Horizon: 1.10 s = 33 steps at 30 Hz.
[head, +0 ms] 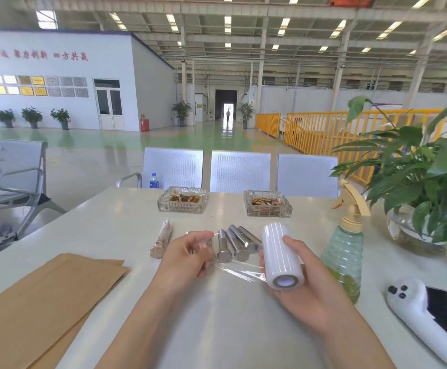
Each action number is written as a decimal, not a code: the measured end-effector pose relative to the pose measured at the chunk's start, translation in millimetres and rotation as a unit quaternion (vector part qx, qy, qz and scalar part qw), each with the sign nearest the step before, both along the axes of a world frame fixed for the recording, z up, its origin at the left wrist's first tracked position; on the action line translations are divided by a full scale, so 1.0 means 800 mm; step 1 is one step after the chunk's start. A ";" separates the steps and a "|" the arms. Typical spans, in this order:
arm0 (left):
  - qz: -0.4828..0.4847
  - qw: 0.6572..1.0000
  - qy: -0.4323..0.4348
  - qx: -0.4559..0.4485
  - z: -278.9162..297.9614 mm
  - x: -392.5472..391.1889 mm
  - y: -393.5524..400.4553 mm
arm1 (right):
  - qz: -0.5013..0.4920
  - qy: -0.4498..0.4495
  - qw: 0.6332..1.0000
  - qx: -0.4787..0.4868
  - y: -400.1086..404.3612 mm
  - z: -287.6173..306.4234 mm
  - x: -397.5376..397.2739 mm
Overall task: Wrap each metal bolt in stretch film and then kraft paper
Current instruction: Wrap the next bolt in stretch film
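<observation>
The right hand [305, 283] holds the roll of stretch film [281, 258] above the table [217, 315]. Its fingers are curled around the roll from below and behind, and the thumb lies on the upper side. The open end of the roll core points toward the camera.

A clear strip of film [239, 271] goes from the roll toward 9 o'clock and reaches the left hand [187, 257]. The left hand has its fingers curled and pinches one metal bolt [203, 245] that is partly covered with the film. Most of this bolt is hidden behind the fingers, so I cannot tell how much of it is wrapped.

The bare bolts [237, 243] lie in a small group on the table, between the two hands and slightly toward 12 o'clock from them. They lie close together with the hexagonal heads toward the camera. They are just beside the left fingertips and near the roll, but I cannot tell if they touch it.

At 10 o'clock from the left hand lies one wrapped bolt [161, 242] in brownish paper, apart from the hand. The kraft paper sheets [38, 302] lie flat at 8 o'clock, near the left forearm.

Farther at 12 o'clock stand two glass ashtrays [182, 199]. At 3 o'clock from the roll stands a green spray bottle [346, 251], just beside the right hand. A potted plant [424, 182] stands at 2 o'clock, and a white device [424, 315] lies at 4 o'clock.
</observation>
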<state>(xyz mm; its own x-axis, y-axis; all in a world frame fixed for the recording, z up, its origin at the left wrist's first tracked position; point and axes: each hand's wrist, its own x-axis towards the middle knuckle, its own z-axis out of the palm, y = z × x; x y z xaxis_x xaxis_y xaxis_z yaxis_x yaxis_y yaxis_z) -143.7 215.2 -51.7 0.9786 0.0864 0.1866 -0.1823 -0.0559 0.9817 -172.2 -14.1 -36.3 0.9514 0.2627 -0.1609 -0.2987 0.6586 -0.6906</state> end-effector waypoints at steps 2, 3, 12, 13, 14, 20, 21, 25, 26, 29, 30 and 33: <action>-0.006 1.000 0.006 0.004 0.001 0.000 0.002 | -0.015 -0.006 0.999 -0.032 -0.004 0.012 0.002; -0.006 1.000 0.009 0.001 0.001 -0.001 0.002 | -0.026 -0.004 0.999 -0.046 -0.005 0.019 0.002; -0.038 0.998 0.026 -0.040 0.003 -0.033 -0.005 | -0.067 -0.013 0.993 -0.100 -0.020 0.054 -0.014; -0.048 0.996 0.040 -0.057 0.002 -0.039 -0.004 | -0.073 -0.014 0.992 -0.100 -0.023 0.054 -0.017; -0.054 0.994 0.057 -0.077 0.001 -0.045 -0.002 | -0.080 -0.013 0.992 -0.097 -0.025 0.053 -0.020; -0.044 0.974 0.139 -0.172 -0.010 -0.072 -0.002 | -0.067 -0.024 0.992 -0.102 -0.035 0.049 -0.042; -0.043 0.973 0.150 -0.170 -0.010 -0.075 -0.001 | -0.063 -0.031 0.991 -0.114 -0.036 0.049 -0.044; -0.053 0.971 0.206 -0.109 0.000 -0.089 0.010 | -0.072 -0.063 0.976 -0.198 -0.039 0.051 -0.048; -0.047 0.971 0.219 -0.082 0.005 -0.093 0.014 | -0.079 -0.074 0.969 -0.220 -0.039 0.055 -0.048; 0.028 0.980 0.179 0.082 0.026 -0.102 0.019 | -0.091 -0.116 0.944 -0.294 -0.037 0.068 -0.046; 0.075 0.978 0.120 0.156 0.036 -0.103 0.017 | -0.090 -0.131 0.935 -0.319 -0.035 0.072 -0.046; 0.119 0.938 -0.148 0.291 0.086 -0.116 0.002 | -0.063 -0.176 0.902 -0.389 -0.026 0.085 -0.047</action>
